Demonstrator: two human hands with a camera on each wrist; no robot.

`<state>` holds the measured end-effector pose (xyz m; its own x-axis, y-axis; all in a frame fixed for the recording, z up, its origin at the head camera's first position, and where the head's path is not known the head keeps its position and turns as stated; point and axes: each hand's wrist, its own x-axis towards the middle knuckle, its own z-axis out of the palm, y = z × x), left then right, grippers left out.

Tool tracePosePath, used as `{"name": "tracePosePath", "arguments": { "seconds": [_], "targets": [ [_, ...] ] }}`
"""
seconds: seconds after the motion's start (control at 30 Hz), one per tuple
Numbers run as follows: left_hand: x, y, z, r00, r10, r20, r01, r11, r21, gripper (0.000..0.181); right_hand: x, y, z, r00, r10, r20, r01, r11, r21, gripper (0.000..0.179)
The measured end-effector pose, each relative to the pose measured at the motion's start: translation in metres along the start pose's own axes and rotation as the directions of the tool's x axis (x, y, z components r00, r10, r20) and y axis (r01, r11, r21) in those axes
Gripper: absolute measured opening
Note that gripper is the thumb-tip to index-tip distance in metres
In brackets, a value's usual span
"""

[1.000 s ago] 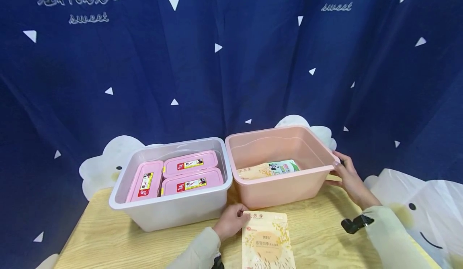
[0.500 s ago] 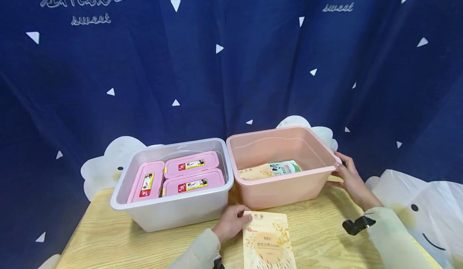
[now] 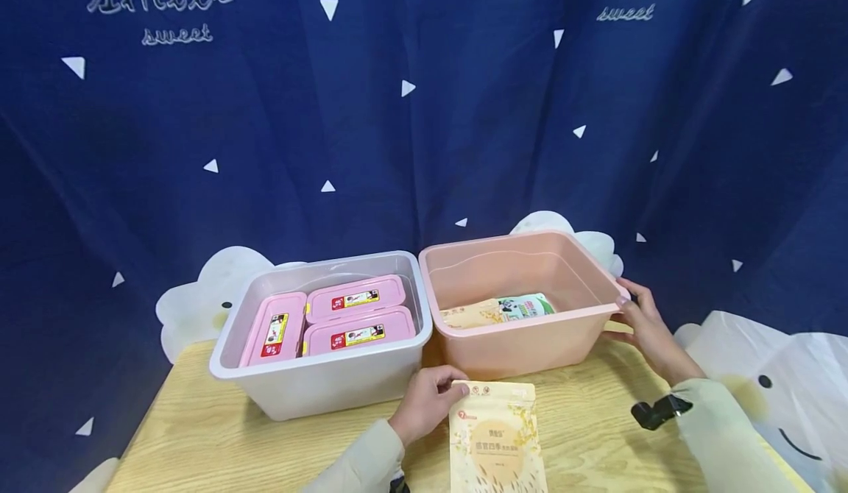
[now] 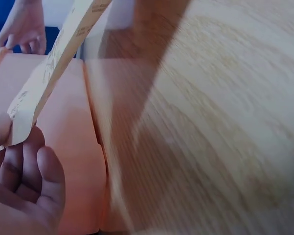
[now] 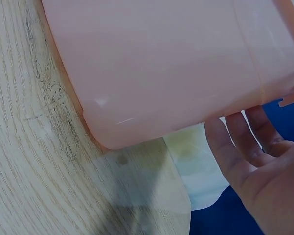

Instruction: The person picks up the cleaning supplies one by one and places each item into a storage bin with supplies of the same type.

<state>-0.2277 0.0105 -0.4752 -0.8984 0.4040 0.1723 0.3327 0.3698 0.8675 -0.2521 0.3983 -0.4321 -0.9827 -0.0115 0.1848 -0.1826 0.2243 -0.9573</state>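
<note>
My left hand (image 3: 427, 405) pinches the top left corner of a flat beige pouch (image 3: 497, 441) with yellow plant prints, thumb on its front. In the left wrist view the pouch (image 4: 54, 68) shows edge-on, tilted, close before the pink bin. My right hand (image 3: 652, 331) grips the right rim of the pink bin (image 3: 523, 349), thumb over the rim and fingers below it. Seen from the right wrist, the fingers (image 5: 230, 142) reach against the bin's side wall. Inside the bin lie a beige pouch (image 3: 470, 315) and a white-green packet (image 3: 526, 305).
A light grey bin (image 3: 331, 386) stands left of the pink one, their rims close together. It holds pink-lidded boxes (image 3: 358, 327) with red and yellow labels. Both bins stand on a wooden table (image 3: 199, 434) before a dark blue curtain (image 3: 371, 147).
My left hand and the pouch have risen slightly in the head view, with the fingers a little farther over the pouch's top. The right hand stays on the rim. The whole view shifts slightly.
</note>
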Motion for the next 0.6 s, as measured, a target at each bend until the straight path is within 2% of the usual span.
{"name": "tracePosePath", "arguments": {
  "seconds": [0.1, 0.23, 0.43, 0.5, 0.6],
  "targets": [
    [-0.001, 0.003, 0.001, 1.0, -0.016, 0.002, 0.016, 1.0, 0.001, 0.006, 0.0, -0.001, -0.001, 1.0, 0.003, 0.003, -0.003, 1.0, 0.001, 0.051],
    [-0.004, 0.003, 0.004, 0.995, -0.094, 0.031, 0.095, 0.995, -0.037, 0.009, 0.0, 0.001, -0.001, 1.0, 0.008, 0.001, -0.008, 1.0, -0.002, 0.051],
    [-0.011, 0.0, 0.012, 0.965, -0.232, 0.118, 0.25, 0.953, -0.173, 0.015, 0.001, 0.0, 0.0, 1.0, 0.0, 0.003, 0.0, 1.0, 0.004, 0.051],
    [-0.013, -0.001, 0.014, 0.959, -0.249, 0.134, 0.271, 0.946, -0.176, 0.014, 0.001, 0.0, 0.0, 1.0, -0.004, 0.004, 0.004, 1.0, 0.01, 0.051],
    [-0.015, -0.003, 0.017, 0.959, -0.249, 0.135, 0.269, 0.951, -0.152, 0.009, 0.001, 0.0, 0.0, 1.0, -0.008, 0.004, 0.008, 1.0, 0.026, 0.051]
  ]
}}
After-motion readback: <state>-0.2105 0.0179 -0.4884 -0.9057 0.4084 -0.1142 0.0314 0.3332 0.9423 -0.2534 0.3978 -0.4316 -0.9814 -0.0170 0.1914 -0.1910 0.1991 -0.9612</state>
